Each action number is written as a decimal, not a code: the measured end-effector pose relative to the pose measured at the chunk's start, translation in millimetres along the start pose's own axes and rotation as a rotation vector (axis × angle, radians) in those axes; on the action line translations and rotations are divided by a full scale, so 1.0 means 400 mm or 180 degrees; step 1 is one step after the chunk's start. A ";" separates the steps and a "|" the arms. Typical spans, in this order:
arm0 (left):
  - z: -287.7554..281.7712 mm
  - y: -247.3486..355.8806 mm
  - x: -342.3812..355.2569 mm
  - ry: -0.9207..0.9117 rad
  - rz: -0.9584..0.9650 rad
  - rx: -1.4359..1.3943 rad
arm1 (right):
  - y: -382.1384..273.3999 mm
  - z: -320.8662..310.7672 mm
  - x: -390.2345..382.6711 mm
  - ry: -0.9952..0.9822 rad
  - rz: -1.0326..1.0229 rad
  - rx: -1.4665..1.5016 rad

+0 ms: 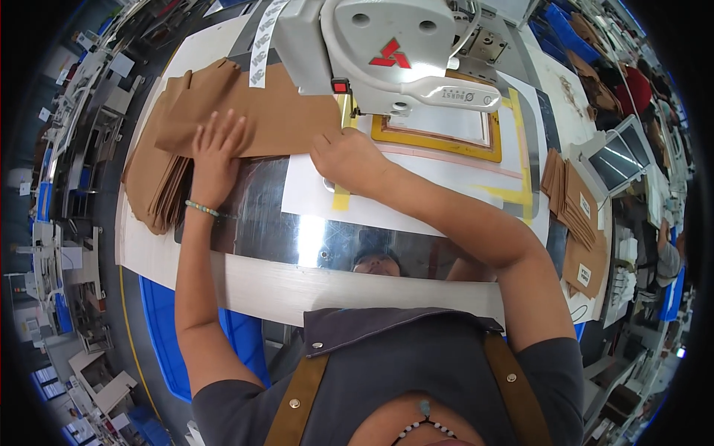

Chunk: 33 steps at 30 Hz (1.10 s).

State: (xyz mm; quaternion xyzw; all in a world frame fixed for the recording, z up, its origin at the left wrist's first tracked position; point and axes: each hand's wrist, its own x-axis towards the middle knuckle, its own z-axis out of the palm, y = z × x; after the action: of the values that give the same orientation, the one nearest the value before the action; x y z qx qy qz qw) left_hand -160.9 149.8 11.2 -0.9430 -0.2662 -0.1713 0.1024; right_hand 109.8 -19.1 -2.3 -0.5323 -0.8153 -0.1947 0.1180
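Observation:
My left hand (219, 152) lies with fingers extended on a brown fabric piece (279, 111), over the left end where a stack of brown pieces (152, 186) sits. My right hand (338, 156) pinches the right end of that same piece, just below the head of a grey-white sewing machine (375, 41). To the right of my right hand, a yellow frame (483, 152) rests on white sheets under the machine, with strips of yellow tape around it.
Brown pieces with white labels (565, 201) lie at the table's right beside a screen device (619, 160). The metal plate (275, 245) reaches toward the front wooden edge (349, 293). A blue bin (167, 327) is below at left. Other workstations and people line the right side.

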 end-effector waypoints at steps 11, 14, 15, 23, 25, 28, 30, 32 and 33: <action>0.034 -0.265 -0.068 0.0225 -0.1011 0.0105 | 0.048 -0.064 -0.129 -0.0043 0.0184 -0.0085; 0.037 -0.291 -0.096 0.0381 -0.1278 0.0408 | 0.038 -0.074 -0.119 -0.0064 0.0102 0.0022; 0.040 -0.298 -0.093 0.0362 -0.1301 0.0436 | 0.039 -0.075 -0.122 -0.0051 0.0081 0.0054; 0.048 -0.323 -0.078 -0.0141 -0.1619 0.0713 | 0.072 -0.110 -0.189 -0.0277 0.0053 0.0440; 0.036 -0.323 -0.061 -0.0478 -0.2129 0.0613 | 0.076 -0.117 -0.195 -0.0067 -0.0103 0.0408; 0.005 -0.331 -0.008 -0.1106 -0.2401 0.0776 | 0.087 -0.114 -0.216 0.0280 -0.0246 0.0370; -0.033 -0.361 0.026 -0.1303 -0.2552 0.0519 | 0.087 -0.115 -0.218 0.0437 -0.0248 0.0380; -0.048 -0.350 0.067 -0.0829 -0.2692 -0.0750 | 0.097 -0.124 -0.249 -0.0008 0.0015 0.0479; -0.050 -0.336 0.064 -0.0148 -0.2711 -0.1720 | 0.098 -0.128 -0.260 -0.0069 0.0106 0.0432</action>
State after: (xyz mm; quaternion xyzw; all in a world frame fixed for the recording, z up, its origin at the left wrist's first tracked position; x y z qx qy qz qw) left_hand -217.9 268.6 53.0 -0.7471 -0.5756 -0.2397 -0.2303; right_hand 187.2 -113.2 9.5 -0.5387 -0.8189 -0.1313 0.1483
